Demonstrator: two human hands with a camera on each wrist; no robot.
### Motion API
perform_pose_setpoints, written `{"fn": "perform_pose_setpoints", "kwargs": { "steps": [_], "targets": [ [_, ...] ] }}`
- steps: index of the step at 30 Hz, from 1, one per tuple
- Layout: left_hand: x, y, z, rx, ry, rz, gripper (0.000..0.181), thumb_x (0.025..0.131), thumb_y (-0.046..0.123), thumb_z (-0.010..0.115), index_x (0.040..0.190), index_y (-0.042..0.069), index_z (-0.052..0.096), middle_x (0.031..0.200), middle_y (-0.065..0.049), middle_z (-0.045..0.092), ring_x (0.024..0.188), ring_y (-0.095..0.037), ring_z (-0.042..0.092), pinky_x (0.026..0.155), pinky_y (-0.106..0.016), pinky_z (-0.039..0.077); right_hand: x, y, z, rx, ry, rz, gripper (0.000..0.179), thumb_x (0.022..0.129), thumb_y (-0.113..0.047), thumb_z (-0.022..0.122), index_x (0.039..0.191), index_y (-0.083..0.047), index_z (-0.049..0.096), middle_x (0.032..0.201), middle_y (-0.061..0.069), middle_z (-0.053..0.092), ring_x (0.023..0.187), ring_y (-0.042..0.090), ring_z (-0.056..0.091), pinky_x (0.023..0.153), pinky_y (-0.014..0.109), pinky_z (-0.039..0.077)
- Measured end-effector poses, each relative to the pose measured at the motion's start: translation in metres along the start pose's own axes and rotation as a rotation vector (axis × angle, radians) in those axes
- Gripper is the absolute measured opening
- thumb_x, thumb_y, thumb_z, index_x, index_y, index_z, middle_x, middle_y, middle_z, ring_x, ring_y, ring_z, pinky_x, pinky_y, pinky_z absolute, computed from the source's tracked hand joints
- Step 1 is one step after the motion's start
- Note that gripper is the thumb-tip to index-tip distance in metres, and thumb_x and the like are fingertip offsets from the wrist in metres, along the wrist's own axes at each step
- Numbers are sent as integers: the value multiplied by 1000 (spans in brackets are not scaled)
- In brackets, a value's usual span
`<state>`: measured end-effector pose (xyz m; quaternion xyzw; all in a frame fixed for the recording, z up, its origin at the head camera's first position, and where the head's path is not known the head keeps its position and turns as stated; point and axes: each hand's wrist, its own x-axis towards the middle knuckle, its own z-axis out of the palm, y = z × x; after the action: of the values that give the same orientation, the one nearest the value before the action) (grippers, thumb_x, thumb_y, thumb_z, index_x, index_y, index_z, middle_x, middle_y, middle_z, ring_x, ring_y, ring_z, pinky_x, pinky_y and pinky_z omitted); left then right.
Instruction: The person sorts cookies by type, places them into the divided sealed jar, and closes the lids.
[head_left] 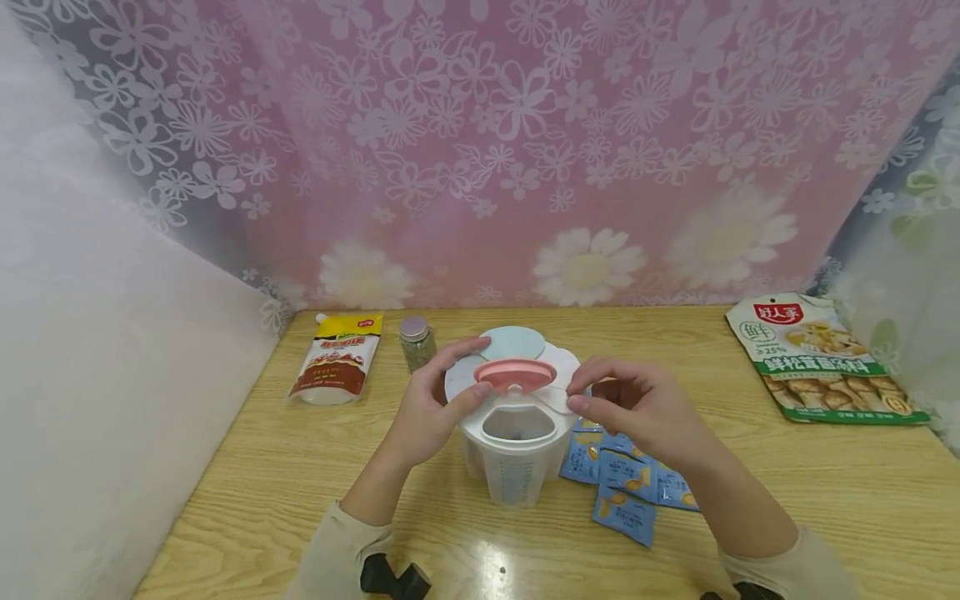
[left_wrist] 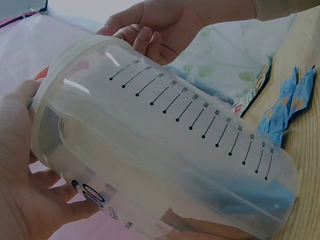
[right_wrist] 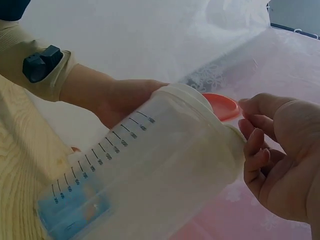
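Observation:
A translucent plastic storage canister with a measuring scale stands on the table, blue packets visible inside near its bottom. Its white lid carries petal-like flaps, one pale blue, and a pink flap stands raised behind a front opening. My left hand grips the lid's left side, thumb near the pink flap. With thumb and index finger, my right hand pinches the edge of a white flap at the lid's right. Its other fingers are curled in the right wrist view.
Several blue packets lie right of the canister, under the right forearm. Behind the left hand stands a small jar with a mauve cap. A yellow-brown spouted pouch lies at the left, a green-white pouch far right. Flowered cloth hangs behind.

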<state>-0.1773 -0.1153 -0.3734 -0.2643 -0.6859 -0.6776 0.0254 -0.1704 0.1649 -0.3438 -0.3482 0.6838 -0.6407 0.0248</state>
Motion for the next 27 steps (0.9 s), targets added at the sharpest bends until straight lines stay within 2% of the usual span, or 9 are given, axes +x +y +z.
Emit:
{"fn": "perform_pose_setpoints", "kwargs": {
  "steps": [5, 14, 21, 27],
  "targets": [
    [0, 0, 0, -3, -1, 7, 54, 95, 25, 68, 142, 5, 51, 151, -14, 45, 115, -15, 61, 90, -30, 57, 1, 3, -19, 48, -38, 40, 27, 93, 11, 58, 108, -8, 68, 96, -5, 67, 58, 18, 41, 47, 34, 34],
    [1, 2, 1, -7, -2, 4, 55, 95, 27, 68, 142, 4, 51, 150, -15, 45, 113, -14, 61, 89, -30, 57, 0, 18, -54, 1, -25, 65, 31, 95, 10, 56, 113, -11, 69, 93, -8, 66, 58, 20, 38, 50, 35, 32],
    [0, 1, 1, -7, 5, 8, 54, 95, 25, 68, 142, 5, 52, 150, -14, 46, 113, -13, 61, 89, -31, 58, 1, 34, -71, -41, -53, 106, 27, 96, 4, 59, 118, -8, 68, 92, -4, 61, 57, 23, 38, 50, 36, 33],
    [0, -1, 0, -12, -1, 21, 55, 95, 26, 68, 143, 4, 51, 149, -15, 46, 111, -13, 62, 87, -31, 58, 3, 53, -80, -69, -68, 155, 28, 96, 4, 59, 121, -4, 65, 89, -5, 62, 54, 27, 33, 51, 36, 34]
  ]
}}
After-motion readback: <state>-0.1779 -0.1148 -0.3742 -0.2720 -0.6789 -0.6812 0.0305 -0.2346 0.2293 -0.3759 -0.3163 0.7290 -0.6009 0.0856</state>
